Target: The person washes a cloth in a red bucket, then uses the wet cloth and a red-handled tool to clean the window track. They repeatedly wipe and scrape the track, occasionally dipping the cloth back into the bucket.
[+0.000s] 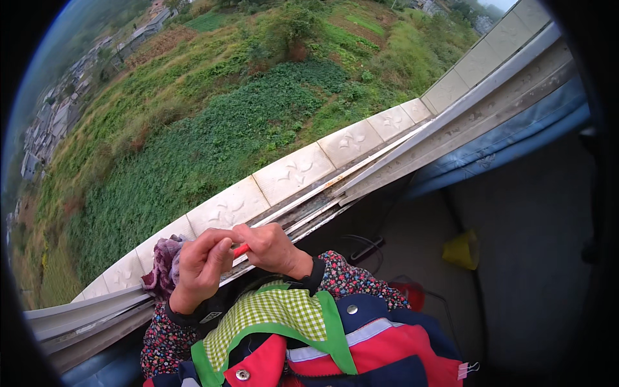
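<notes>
Above the open window's sill, both hands come close together. My right hand (273, 249) is closed around a small red object (241, 250), of which only a short end shows. My left hand (205, 263) has its thumb and index finger bent, the index fingertip at the right hand; whether it grips anything is hidden. A crumpled purple and white cloth (165, 266) lies on the sill just left of the left hand. Beneath the hands runs the metal window track (309, 210), dirty, with rust-coloured marks.
Outside the track is a ledge of pale tiles (295, 169), with green fields beyond. Sliding window frames (464, 116) stand at both sides. A blue curtain (512, 130) hangs at right. On the floor are a yellow container (462, 250), a red object (410, 294) and cables.
</notes>
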Motion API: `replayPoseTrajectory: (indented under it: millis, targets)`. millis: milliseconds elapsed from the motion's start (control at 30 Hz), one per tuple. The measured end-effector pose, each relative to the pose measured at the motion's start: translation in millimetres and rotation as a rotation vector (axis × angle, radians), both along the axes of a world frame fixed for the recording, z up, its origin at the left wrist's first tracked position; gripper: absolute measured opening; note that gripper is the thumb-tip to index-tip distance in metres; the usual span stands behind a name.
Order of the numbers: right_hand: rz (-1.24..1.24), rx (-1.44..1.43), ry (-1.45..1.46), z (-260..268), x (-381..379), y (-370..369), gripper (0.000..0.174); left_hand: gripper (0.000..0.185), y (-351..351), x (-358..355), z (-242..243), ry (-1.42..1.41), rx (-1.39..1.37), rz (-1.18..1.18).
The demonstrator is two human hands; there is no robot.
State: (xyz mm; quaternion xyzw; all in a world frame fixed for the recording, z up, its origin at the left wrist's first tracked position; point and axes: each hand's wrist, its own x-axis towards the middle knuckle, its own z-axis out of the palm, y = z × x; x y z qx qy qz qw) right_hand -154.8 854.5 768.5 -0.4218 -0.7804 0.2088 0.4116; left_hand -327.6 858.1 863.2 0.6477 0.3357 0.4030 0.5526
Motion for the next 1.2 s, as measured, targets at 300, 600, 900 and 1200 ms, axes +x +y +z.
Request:
replayPoseTrajectory:
  millis: [300,600,900,1200]
  targets:
    - [0.017,0.077,-0.045,10,7,7,0.019,0.024,-2,14,-9,-0.194,0.137,0.08]
    - [-0.076,0.117,-0.368,-20,71,21,0.018,0.022,5,64,-75,-0.296,-0.063,0.0]
    - [-0.114,0.064,-0.204,-12,21,12,0.019,0.022,18,16,-49,-0.336,-0.209,-0.001]
    - [-0.173,0.074,-0.362,-9,73,25,0.016,0.018,22,75,-59,-0.285,-0.124,0.093]
